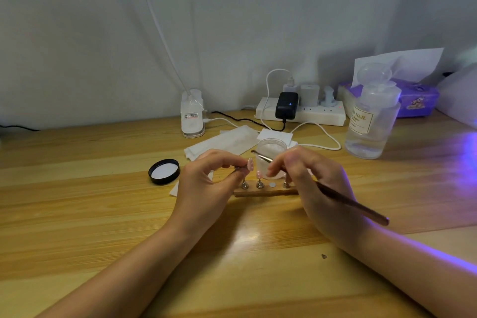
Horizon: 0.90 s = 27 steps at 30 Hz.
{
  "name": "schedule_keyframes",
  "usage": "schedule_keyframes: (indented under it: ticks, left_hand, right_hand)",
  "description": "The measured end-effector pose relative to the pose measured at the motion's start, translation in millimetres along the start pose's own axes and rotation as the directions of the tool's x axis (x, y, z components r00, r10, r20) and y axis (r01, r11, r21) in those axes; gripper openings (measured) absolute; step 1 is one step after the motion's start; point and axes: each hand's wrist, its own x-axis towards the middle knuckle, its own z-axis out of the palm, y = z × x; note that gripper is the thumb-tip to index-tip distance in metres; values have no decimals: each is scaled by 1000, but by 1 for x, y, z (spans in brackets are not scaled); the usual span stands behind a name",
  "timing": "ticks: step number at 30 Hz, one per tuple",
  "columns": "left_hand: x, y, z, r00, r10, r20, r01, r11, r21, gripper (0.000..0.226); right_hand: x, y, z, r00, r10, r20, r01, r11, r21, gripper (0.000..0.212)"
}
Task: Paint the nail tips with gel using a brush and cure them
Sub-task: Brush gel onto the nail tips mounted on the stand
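My left hand (pixel 206 183) pinches a small metal holder carrying a pink nail tip (pixel 249 164), lifted just above the wooden stand (pixel 265 191). My right hand (pixel 307 175) grips a long brown brush (pixel 353 204); its metal ferrule and bristle end (pixel 259 155) point left, close to the held tip. On the stand, another pink nail tip (pixel 259 174) sits on its metal holder, with a further holder beside it and one partly hidden behind my right hand. An open clear gel jar (pixel 271 148) stands right behind the stand.
The jar's black lid (pixel 164 171) lies upside down to the left. White wipes (pixel 227 142) lie behind. A clear liquid pump bottle (pixel 371 121), power strip (pixel 302 111), white lamp base (pixel 192 116) and purple tissue box (pixel 415 97) line the back. Violet light falls from the right.
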Motion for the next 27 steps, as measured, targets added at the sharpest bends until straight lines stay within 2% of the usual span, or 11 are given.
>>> schedule_keyframes:
  ticks: [2,6,10,13,18,23,25,27]
  left_hand:
    - [0,0,0,1000,9,-2,-9,1000,6,14]
    - [0,0,0,1000,3,-1,-3,1000,6,11]
    - [0,0,0,1000,2,2,-2,1000,-5,11]
    - [0,1,0,1000,-6,-5,6,1000,-11,12]
    - [0,0,1,1000,-14,-20,14,1000,-13,12]
    - [0,0,0,1000,-4,-16,4,1000,-2,14]
    - [0,1,0,1000,-3,-17,3,1000,5,16]
    - [0,1,0,1000,3,-26,-2,1000,2,13]
  right_hand:
    - [0,1,1,999,-25,32,26,1000,-16,38]
    - [-4,1,-1,1000,-7,11,6,993,115,44]
    - [-1,0,0,1000,-6,-13,6,1000,-17,33]
    - [0,0,1,999,-15,31,17,996,-86,33]
    - [-3,2,-1,997,-74,-1,74,997,5,43]
    - [0,0,0,999,-51,8,52,995,-83,28]
    - [0,0,1,996,-83,30,85,993,-82,31]
    - [-2,1,1,993,-108,41,108,994,1,40]
